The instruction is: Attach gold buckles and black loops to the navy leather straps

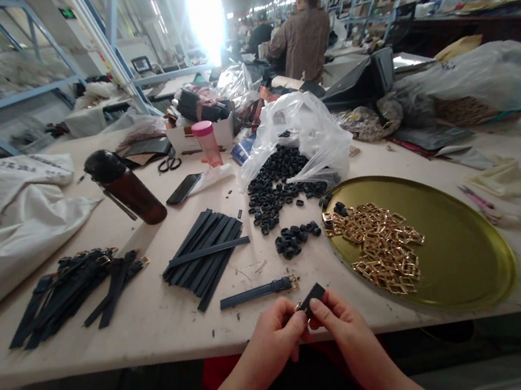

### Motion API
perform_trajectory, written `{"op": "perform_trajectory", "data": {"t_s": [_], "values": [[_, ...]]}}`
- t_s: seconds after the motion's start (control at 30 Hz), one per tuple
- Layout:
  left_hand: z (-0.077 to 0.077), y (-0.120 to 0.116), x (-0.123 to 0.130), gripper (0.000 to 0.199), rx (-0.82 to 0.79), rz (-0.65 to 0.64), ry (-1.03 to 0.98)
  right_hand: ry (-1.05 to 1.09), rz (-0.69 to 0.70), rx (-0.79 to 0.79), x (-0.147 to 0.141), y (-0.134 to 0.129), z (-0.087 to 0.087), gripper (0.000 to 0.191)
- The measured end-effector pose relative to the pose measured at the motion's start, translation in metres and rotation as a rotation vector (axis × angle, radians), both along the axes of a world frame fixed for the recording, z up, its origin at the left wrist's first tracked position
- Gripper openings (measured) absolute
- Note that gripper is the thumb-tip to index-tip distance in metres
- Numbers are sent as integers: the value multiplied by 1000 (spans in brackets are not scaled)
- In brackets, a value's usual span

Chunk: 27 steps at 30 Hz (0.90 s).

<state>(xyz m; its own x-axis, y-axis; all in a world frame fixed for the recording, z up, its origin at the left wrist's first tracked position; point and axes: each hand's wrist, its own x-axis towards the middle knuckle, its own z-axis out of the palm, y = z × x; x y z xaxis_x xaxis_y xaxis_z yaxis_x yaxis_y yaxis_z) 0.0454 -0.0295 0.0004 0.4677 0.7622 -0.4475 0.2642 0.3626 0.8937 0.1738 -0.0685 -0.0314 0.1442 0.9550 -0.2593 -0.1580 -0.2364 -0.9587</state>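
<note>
Close to the table's front edge, my left hand (278, 327) pinches a gold buckle (299, 306), mostly covered by the fingers. My right hand (342, 320) grips a short dark strap (316, 293) that meets the buckle, its thumb pressed on top. Both hands are closed and almost touching. Just beyond them lies a strap with a buckle and loop fitted (257, 292). A stack of plain dark straps (210, 251) is farther left. Small black loops (292, 242) lie ahead, and gold buckles (384, 240) are heaped on a round gold tray (472, 252) at right.
At far left are buckled straps (66, 293) beside white cloth (4, 227). Farther back stand a brown bottle (134, 194) and a pink-lidded cup (208, 144), near a phone (183, 188) and scissors (169, 163). A plastic bag (303, 127) spills more loops. A person (306, 36) stands behind.
</note>
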Motion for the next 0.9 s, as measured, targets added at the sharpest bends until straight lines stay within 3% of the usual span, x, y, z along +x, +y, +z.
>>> {"op": "perform_trajectory", "data": {"t_s": [0.13, 0.2, 0.37, 0.5, 0.6, 0.7, 0.8, 0.9], "values": [[3, -1, 2, 26, 30, 3, 49, -369, -41, 266, 5, -6, 2, 12], [7, -3, 0, 24, 94, -12, 122, -424, -13, 293, 9, -6, 3, 10], [15, -1, -9, 25, 179, -117, 192, -241, 135, 68, 11, 4, 5, 23], [4, 11, -9, 27, 178, -41, 146, -138, 171, 131, 10, 12, 9, 29], [-2, 17, -6, 22, 212, -2, 17, -164, 317, 158, 20, 27, 11, 38], [-1, 18, -4, 23, 284, -59, 3, -489, 392, 200, 43, 58, 12, 45], [0, 17, -5, 22, 275, -60, 91, -1267, 233, 253, 70, 97, 11, 23], [-5, 18, -7, 24, 259, -10, 139, -1510, 204, 213, 83, 126, 8, 13]]}}
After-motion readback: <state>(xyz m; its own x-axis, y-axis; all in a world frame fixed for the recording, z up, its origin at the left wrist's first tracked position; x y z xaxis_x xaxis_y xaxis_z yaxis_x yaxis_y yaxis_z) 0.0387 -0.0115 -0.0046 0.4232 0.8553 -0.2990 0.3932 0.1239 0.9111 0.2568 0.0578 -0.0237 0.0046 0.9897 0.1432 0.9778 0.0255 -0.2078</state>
